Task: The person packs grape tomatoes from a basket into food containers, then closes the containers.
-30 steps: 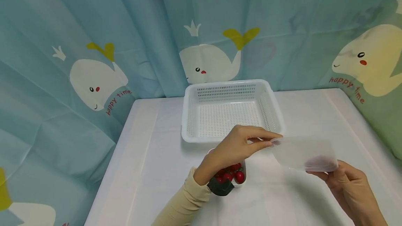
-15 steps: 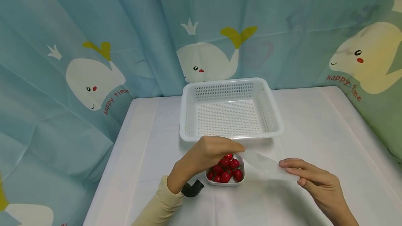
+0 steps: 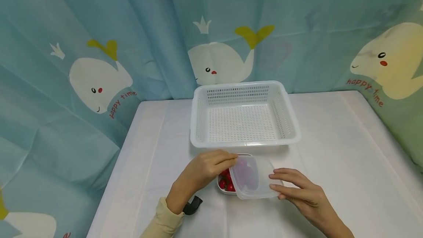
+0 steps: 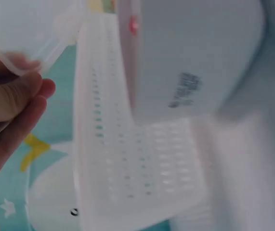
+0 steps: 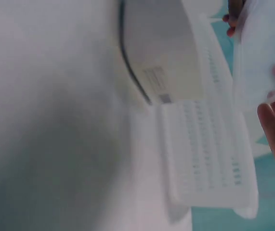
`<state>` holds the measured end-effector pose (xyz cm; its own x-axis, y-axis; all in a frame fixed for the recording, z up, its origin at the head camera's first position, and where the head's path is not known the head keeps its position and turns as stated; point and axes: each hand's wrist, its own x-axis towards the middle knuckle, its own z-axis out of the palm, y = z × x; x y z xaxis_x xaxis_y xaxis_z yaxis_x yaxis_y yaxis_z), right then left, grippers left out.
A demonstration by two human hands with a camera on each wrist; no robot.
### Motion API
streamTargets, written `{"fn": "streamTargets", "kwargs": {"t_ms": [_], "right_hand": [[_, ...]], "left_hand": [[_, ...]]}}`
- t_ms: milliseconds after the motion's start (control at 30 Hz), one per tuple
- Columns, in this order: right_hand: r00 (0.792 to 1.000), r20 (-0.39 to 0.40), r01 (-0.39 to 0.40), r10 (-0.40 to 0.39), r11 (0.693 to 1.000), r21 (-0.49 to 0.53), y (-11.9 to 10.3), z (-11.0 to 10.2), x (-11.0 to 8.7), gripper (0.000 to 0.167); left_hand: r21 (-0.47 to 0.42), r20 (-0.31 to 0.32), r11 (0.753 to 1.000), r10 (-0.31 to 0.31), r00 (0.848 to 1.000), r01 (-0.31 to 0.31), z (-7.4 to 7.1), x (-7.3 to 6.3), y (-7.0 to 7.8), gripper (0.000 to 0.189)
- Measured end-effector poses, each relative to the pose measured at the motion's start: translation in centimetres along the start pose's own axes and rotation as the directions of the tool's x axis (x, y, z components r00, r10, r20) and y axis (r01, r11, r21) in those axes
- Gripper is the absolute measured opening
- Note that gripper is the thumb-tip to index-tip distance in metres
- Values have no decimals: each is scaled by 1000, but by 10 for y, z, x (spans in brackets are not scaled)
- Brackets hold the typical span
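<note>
A translucent plastic lid [image 3: 264, 179] is held between both hands, tilted over a small white container [image 3: 228, 193] of red cherry tomatoes [image 3: 230, 187]. My left hand [image 3: 206, 168] pinches the lid's left corner; the left wrist view shows thumb and fingers of that hand [image 4: 12, 101] on the lid's corner [image 4: 36, 29]. On its opposite edge, my right hand [image 3: 302, 190] grips the lid between thumb and fingers. The lid covers the container's right part, leaving tomatoes visible at the left. Both wrist views show the container's side wall [image 4: 200, 53] with small printed marks.
A white perforated basket [image 3: 195, 120] stands behind the container, near the table's back edge. White cloth covers the table [image 3: 337, 139]. A blue curtain [image 3: 158, 39] with whale prints hangs behind and to the sides. A black strap piece [image 3: 192, 205] shows at the left wrist.
Both hands have moved left, bringing the lid from the right side to over the container. The lid has turned from nearly edge-on to showing its broad face. The basket and container stay put.
</note>
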<state>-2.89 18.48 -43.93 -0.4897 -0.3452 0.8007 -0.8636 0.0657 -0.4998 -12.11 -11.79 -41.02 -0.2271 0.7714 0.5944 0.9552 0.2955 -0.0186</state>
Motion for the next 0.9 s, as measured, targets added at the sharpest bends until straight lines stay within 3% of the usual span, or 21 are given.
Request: {"fn": "streamTargets", "kwargs": {"t_ms": [200, 367, 467, 600, 700, 767, 900], "right_hand": [[1000, 1, -23, 23, 999, -49, 10, 18, -9, 25], [997, -29, -76, 75, 996, -48, 13, 30, -14, 28], [997, -38, -64, 62, 996, -63, 17, 36, -14, 28], [999, -29, -42, 39, 993, -114, 21, 42, -14, 27], [998, -4, -57, 57, 982, -178, 22, 46, -17, 29], [998, 13, -64, 69, 971, -229, 22, 48, -19, 29], [997, 45, -46, 66, 936, -348, 21, 52, -21, 30]], "left_hand": [[70, 9, 988, -140, 990, 139, 9, -15, 5, 31], [-18, 10, 963, -267, 964, 267, 11, -24, 11, 37], [-140, 39, 917, -371, 928, 373, 10, -26, 15, 38], [-279, 90, 806, -519, 850, 522, 8, -27, 21, 32], [-318, 111, 748, -580, 807, 582, 11, -29, 26, 31], [-329, 115, 730, -599, 793, 599, 15, -30, 28, 33], [-320, 115, 723, -612, 783, 612, 24, -33, 33, 36]]}}
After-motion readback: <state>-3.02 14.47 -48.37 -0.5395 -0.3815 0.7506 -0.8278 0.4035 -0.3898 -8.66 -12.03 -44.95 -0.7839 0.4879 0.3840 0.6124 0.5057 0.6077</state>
